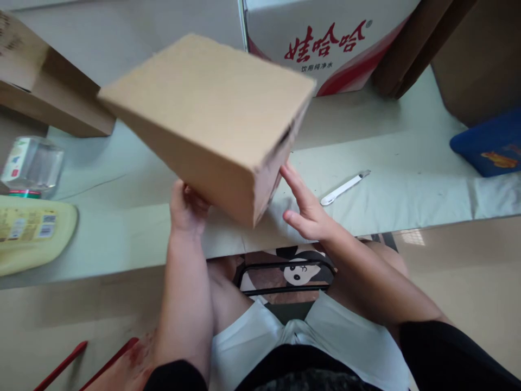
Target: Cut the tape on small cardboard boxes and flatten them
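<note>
Black shirt (301, 372) at bottom centre. Cardboard box (215, 103) at upper centre, tilted; left hand (187, 210) clasps its lower edge; right hand (307, 212) half spread beside its right end, contact unclear.

My bare left forearm (185, 304) rises almost straight from a black fabric sleeve (175, 376) to my left hand (189, 209), fingers curled inward. My bare right forearm (378, 274) slants inward; my right hand (306, 210) is loosely open, thumb apart from the outstretched fingers.
</note>
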`<state>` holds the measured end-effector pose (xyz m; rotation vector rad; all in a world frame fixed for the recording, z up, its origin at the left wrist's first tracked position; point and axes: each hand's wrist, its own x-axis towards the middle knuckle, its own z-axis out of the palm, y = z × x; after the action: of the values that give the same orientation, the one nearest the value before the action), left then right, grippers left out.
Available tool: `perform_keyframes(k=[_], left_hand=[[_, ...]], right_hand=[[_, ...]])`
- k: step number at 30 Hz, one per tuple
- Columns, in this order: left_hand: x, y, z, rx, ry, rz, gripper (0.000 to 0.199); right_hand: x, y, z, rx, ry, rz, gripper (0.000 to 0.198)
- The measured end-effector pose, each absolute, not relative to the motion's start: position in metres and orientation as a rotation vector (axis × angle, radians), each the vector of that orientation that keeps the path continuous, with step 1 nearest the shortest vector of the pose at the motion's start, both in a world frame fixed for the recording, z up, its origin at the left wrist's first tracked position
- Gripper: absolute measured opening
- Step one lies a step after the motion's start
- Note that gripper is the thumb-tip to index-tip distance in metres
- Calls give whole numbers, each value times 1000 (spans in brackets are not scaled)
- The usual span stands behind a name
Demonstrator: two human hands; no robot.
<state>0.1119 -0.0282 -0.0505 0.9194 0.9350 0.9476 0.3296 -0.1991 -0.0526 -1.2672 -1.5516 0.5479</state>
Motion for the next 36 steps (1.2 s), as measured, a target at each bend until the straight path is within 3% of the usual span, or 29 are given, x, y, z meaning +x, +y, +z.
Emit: perform_keyframes(k=[3,7,9,12,15,18,21,28,33,36], left_hand=[[122,-43,-49,1021,885,715,72],[120,-49,-47,1130,904,335,80],[116,-48,-46,1202,868,58,78],[113,-43,-49,1337,909,-98,52],[114,-34,-57,1370,1175,263,37],[116,-26,-61,1271,1227,937,53],[116,-23,-60,1292,915,1252,65],[118,-24,-65,1489,754,1285,63],[116,-25,-64,1461,724,1288,60],[115,-26,-64,1474,707,1275,60]], right_hand=[[331,-200,-51,-1324,-1493,527,72],[334,-203,-49,-1320,-1260,503,64],[338,-206,-46,-1327,-1142,487,57],[343,-210,-41,-1344,-1066,512,39],[343,-208,-37,-1366,-1090,594,34],[338,-203,-37,-1342,-1142,660,33],[332,-198,-39,-1270,-1191,719,32],[334,-208,-29,-1465,-1255,718,44],[374,-229,-10,-2432,-1000,429,42],[395,-236,-10,-2854,-1045,595,53]])
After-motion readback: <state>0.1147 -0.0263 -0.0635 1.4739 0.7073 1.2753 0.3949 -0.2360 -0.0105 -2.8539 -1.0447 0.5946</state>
